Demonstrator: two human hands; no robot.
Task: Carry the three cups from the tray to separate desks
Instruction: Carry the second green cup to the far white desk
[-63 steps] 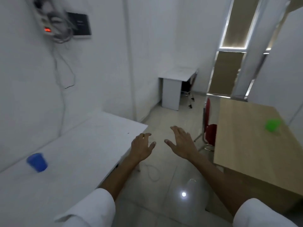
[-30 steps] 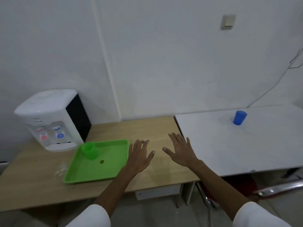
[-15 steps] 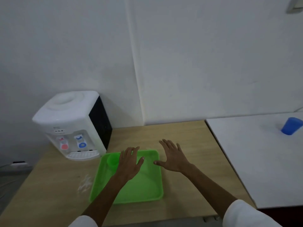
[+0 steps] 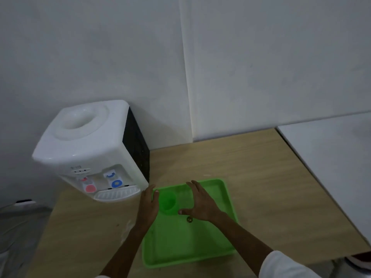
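Note:
A green cup [image 4: 168, 201] stands upright in the far left corner of the green tray [image 4: 192, 241], which lies on a wooden desk [image 4: 261, 177]. My left hand [image 4: 148, 205] is at the cup's left side, fingers apart, close to or touching it. To the cup's right is my right hand [image 4: 200, 201], fingers spread, thumb near the cup's base. Neither hand has closed around the cup. No other cup shows in this view.
A white water dispenser [image 4: 90, 151] stands on the desk just left of the tray, against the wall. A white desk [image 4: 337, 157] adjoins the wooden one on the right. A small dark spot [image 4: 189, 219] lies on the tray floor.
The view turned from the room to the tray desk and closed in. Both hands moved forward over the tray to either side of the green cup. The blue cup left the view.

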